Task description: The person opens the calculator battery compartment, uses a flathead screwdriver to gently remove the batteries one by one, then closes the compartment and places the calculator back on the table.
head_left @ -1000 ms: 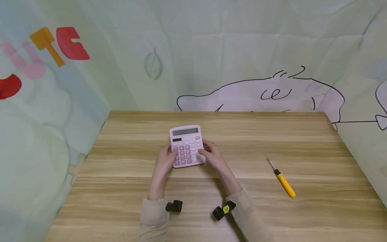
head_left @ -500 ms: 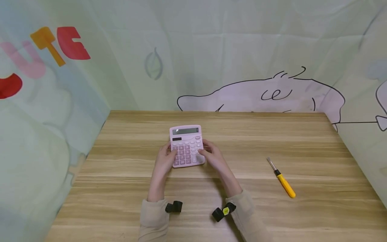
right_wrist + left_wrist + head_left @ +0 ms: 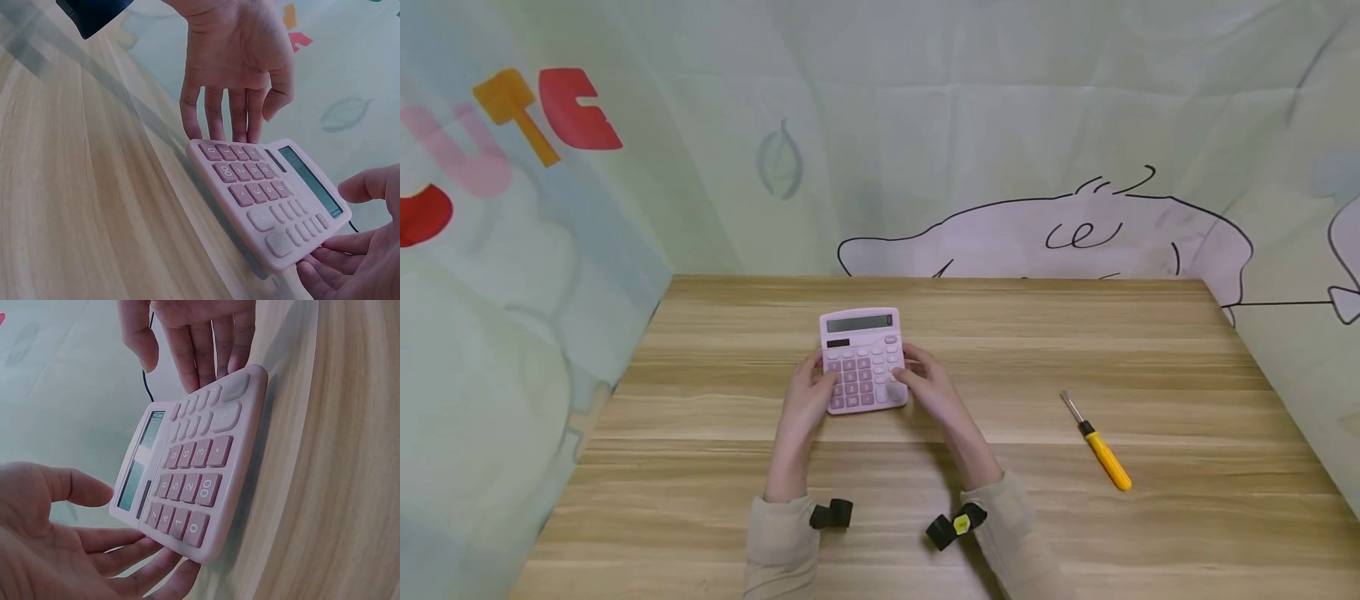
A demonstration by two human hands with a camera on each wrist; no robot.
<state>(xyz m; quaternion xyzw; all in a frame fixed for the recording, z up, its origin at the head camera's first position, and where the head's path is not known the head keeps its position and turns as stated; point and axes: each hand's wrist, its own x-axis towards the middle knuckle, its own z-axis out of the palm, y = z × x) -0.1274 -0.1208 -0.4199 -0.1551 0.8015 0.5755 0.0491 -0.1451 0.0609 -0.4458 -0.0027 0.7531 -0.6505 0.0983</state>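
Observation:
A pink desk calculator (image 3: 868, 340) is held between both hands near the middle of the table, its keys and display facing up, with a 0 at the display's right end. My left hand (image 3: 803, 404) grips its left side, thumb over the number keys and fingers reaching beneath the edge. On the opposite side my right hand (image 3: 936, 396) holds it the same way, thumb above the right-hand keys. In the left wrist view the calculator (image 3: 240, 447) leans at a slant over the wood, a shadow along its near edge. The fingertips under it are partly hidden.
A screwdriver (image 3: 1105, 457) with a yellow handle lies on the wooden table (image 3: 685, 475), right of the hands. Black wrist cameras, left (image 3: 832, 513) and right (image 3: 955, 525), sit at the sleeve cuffs. A printed cloth backdrop (image 3: 880, 150) rises behind the table and along its sides.
The calculator has shifted very slightly toward the back of the table with both hands still holding it. A bright glint on its display half a second ago is gone in the head view.

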